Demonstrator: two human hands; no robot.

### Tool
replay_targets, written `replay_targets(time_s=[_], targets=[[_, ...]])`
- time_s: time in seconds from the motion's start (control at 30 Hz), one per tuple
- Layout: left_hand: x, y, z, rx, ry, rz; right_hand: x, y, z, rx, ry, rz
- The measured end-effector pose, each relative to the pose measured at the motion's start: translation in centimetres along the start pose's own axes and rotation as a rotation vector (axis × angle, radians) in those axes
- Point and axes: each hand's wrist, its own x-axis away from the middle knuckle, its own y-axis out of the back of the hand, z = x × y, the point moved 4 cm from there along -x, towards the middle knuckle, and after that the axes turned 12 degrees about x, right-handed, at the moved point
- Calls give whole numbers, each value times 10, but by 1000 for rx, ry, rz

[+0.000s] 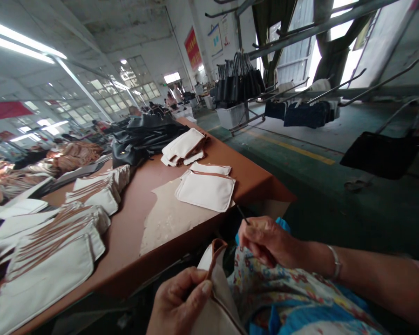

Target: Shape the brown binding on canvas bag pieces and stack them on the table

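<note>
My left hand [181,300], low in the view, pinches the brown-trimmed edge of a white pouch [221,286] over my lap. Up and to the right of it, my right hand [265,237] is closed round a thin dark stick-like tool [242,213], its tip pointing up and left. The tool is apart from the pouch. On the brown table, another white pouch [206,188] lies on a worn beige sheet [165,223], with a small pile of white pouches [185,145] behind it.
Overlapping rows of white pouches [56,279] cover the table's left side. Black bags [143,135] are heaped at the back. The brown table's corner [272,186] juts out ahead of my right hand. Racks with hanging dark bags [239,86] stand at the right; people are far off.
</note>
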Motion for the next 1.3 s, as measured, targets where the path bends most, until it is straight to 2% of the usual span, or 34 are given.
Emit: replay_targets(time_s=[0.1, 0.17, 0.2, 0.27, 0.33, 0.4, 0.47, 0.53, 0.63, 0.77, 0.93, 1.07, 1.2, 1.27, 1.3], targets=[[0, -8, -7, -42, -18, 16, -20, -11, 34, 314, 270, 88], [1, -11, -13, -97, -66, 8, -32, -26, 46, 423, 385, 269], [2, -11, -16, -128, -91, 4, -37, -33, 46, 465, 375, 396], [3, -10, -21, -204, -144, 7, -45, -43, 36, 513, 266, 615], [3, -8, -25, -318, -201, 5, -48, -47, 23, 540, 185, 705], [-1, -4, -24, -442, -222, -22, -50, -48, 13, 583, 231, 681], [-7, -1, -19, -458, -173, -12, -49, -47, 8, 636, 298, 614], [-14, 1, -10, -312, -61, 64, -49, -44, 4, 670, 308, 548], [-22, 3, 1, -23, 83, 182, -49, -40, 1, 639, 248, 497], [-26, 12, 5, 97, 103, 155, -50, -34, -4, 558, 161, 543], [-29, 11, 14, 120, 197, 180, -52, -36, -6, 497, 91, 605], [-30, 8, 23, 125, 130, 43, -49, -41, -14, 453, -21, 511], [-29, 7, 25, 105, -19, -91, -51, -44, -26, 430, -57, 415], [-30, 11, 21, 53, -117, -166, -59, -43, -23, 460, -13, 404], [-31, 15, 18, 24, -158, -200, -64, -42, -16, 506, 55, 384]])
